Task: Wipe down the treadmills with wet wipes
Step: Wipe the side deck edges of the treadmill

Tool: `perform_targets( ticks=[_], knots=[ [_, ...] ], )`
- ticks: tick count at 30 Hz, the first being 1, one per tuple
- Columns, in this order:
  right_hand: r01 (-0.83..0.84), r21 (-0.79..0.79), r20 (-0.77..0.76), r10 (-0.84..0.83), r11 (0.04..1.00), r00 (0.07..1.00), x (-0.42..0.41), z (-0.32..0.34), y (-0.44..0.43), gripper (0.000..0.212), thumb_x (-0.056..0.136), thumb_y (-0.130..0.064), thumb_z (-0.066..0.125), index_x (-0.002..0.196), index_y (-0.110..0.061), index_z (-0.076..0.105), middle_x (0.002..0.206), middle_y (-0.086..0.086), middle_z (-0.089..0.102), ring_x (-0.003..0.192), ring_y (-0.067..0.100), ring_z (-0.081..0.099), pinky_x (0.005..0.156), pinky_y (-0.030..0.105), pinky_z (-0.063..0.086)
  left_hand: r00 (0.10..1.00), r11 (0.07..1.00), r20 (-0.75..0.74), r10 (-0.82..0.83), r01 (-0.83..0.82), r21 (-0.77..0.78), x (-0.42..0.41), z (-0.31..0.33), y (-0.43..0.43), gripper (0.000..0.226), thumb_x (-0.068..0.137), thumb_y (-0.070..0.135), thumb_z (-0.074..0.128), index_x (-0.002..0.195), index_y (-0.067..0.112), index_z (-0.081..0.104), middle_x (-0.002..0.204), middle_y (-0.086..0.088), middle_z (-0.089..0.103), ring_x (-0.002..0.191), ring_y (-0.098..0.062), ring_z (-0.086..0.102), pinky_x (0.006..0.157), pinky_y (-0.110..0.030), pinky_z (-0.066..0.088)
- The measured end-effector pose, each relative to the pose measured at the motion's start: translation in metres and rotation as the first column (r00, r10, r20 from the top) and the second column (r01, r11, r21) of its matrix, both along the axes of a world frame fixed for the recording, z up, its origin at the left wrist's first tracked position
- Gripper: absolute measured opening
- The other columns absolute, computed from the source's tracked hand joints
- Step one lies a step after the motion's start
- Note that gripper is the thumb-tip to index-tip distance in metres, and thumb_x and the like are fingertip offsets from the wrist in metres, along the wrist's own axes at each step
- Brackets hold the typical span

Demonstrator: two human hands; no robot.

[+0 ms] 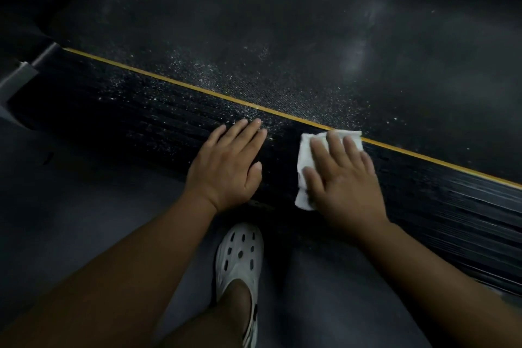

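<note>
All fingers (pixel 240 133) straight, right hand (pixel 347 186) pressing wipe (pixel 306 150), left hand (pixel 226 169) on rail (pixel 141 121)

The left hand (pixel 226 168) lay flat on the treadmill's side rail (pixel 127 110). On the same rail, just to its right, the right hand (pixel 346 186) pressed the wipe (pixel 305 155), whose far edge reached the rail's far border. Beyond the rail ran the belt (pixel 282 37). Before the rail, on the floor (pixel 70 206), stood a shoe (pixel 240 260).

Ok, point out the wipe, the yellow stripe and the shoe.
wipe (pixel 304 154), head view, on the uncovered white part near its left edge.
yellow stripe (pixel 197 89), head view, on the stretch up and left of the wipe.
shoe (pixel 240 254), head view, on the holed top over the toes.
</note>
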State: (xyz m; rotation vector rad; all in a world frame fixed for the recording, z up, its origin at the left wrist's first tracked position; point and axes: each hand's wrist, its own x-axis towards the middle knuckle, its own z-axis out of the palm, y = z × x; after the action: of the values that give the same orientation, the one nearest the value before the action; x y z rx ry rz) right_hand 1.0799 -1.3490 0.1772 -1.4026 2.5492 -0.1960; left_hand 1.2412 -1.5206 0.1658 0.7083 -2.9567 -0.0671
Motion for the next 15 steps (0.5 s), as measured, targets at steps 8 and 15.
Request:
perform_targets(
  ticks=[8, 15],
  knots=[
    [0.000, 0.030, 0.042, -0.001, 1.000, 0.999, 0.008, 0.005, -0.037, 0.065, 0.102, -0.056, 0.031, 0.160, -0.030, 0.017, 0.170, 0.002, 0.002, 0.155, 0.026, 0.000, 0.123, 0.046, 0.005, 1.000, 1.000, 0.005, -0.002, 0.002, 0.008, -0.001, 0.002, 0.000, 0.068, 0.092, 0.041, 0.034, 0.152, 0.011, 0.044, 0.160, -0.009, 0.038, 0.148, -0.027, 0.035, 0.119, -0.052, 0.029],
    [-0.016, 0.018, -0.047, 0.016, 1.000, 0.999, 0.021, 0.001, -0.043, 0.070, 0.100, -0.056, 0.010, 0.160, -0.023, 0.016, 0.169, 0.010, 0.007, 0.155, 0.032, 0.005, 0.123, 0.050, 0.010, 1.000, 1.000, 0.015, -0.004, 0.004, 0.005, -0.002, 0.002, 0.001, 0.068, 0.092, 0.041, 0.033, 0.152, 0.012, 0.043, 0.161, -0.008, 0.037, 0.148, -0.027, 0.035, 0.119, -0.051, 0.029]
  ],
)
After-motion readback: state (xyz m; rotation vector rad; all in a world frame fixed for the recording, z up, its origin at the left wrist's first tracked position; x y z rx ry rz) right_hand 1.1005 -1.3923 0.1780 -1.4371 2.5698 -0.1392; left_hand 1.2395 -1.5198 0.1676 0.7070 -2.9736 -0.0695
